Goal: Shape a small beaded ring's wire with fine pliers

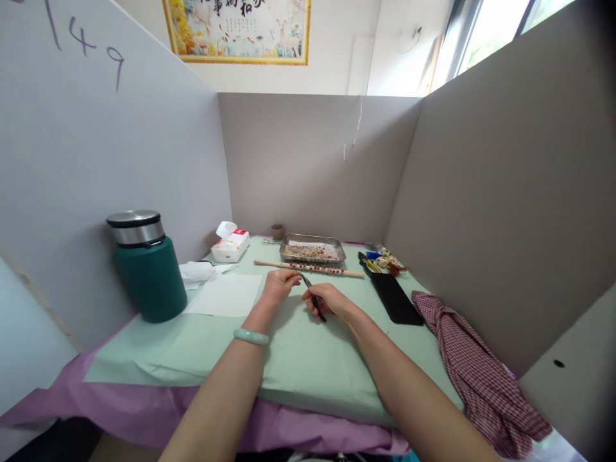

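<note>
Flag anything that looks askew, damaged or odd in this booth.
A jagged white line runs down the back partition, perhaps a scratch or stuck thread; I can't tell which. The checked cloth lies bunched at the right rather than neatly folded.

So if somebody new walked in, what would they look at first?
Probably the big teal bottle with its silver lid, standing at the left side of the green table cover. Next, maybe the middle, where the right hand holds a dark-handled tool, its tip close to the left hand. The bright, gold-edged picture up on the wall could catch their eye too.
</note>
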Action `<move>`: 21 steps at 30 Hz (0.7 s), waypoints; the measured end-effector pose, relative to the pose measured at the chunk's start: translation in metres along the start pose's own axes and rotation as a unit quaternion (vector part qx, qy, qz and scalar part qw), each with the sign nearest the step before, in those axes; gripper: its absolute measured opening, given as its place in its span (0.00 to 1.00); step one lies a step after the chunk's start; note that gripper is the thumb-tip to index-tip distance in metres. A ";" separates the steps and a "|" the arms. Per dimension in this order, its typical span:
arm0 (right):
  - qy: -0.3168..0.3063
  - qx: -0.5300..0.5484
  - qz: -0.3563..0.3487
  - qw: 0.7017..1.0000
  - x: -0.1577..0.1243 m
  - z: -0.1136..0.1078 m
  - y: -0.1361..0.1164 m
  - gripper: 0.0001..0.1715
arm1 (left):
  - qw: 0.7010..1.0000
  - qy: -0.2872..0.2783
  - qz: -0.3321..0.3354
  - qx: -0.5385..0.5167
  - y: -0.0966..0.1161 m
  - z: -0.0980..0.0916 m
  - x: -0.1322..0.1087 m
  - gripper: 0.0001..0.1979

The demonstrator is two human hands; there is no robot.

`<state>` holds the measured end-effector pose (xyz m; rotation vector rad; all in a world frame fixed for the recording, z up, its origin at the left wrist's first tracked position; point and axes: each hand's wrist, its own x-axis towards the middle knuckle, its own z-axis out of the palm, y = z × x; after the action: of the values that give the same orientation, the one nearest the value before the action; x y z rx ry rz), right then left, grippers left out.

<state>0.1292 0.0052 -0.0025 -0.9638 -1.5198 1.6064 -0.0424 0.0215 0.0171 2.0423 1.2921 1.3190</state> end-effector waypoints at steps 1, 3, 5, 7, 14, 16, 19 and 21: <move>0.003 -0.003 -0.003 1.000 0.000 0.000 0.001 0.11 | 1.000 0.000 -0.001 0.000 0.001 0.000 0.000 0.06; 0.009 -0.006 -0.003 1.000 0.000 0.001 0.001 0.11 | 1.000 0.005 -0.010 -0.011 0.003 0.001 0.000 0.06; 0.014 -0.011 0.003 1.000 0.000 0.001 -0.001 0.13 | 0.998 0.012 -0.043 -0.051 0.005 0.001 0.001 0.05; 0.012 -0.034 0.002 0.999 -0.002 0.001 -0.004 0.14 | 0.987 0.019 -0.102 -0.125 0.005 0.001 0.003 0.05; 0.195 -0.451 -0.090 0.866 -0.002 -0.009 -0.004 0.12 | 0.871 -0.025 -0.253 -0.420 -0.005 -0.003 0.003 0.06; 0.231 -0.550 -0.090 0.797 -0.001 -0.010 0.001 0.10 | 0.848 -0.042 -0.268 -0.456 -0.006 -0.003 0.003 0.06; 0.250 -0.578 -0.084 0.772 0.001 -0.010 0.006 0.11 | 0.840 -0.072 -0.277 -0.461 -0.005 -0.001 0.003 0.07; 0.261 -0.538 -0.114 0.793 0.002 -0.008 0.005 0.13 | 0.846 -0.089 -0.275 -0.448 -0.003 0.000 0.002 0.09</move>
<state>0.1353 0.0105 -0.0080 -1.5428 -1.9871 0.1013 -0.0437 0.0251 0.0162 1.0061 0.8186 1.0996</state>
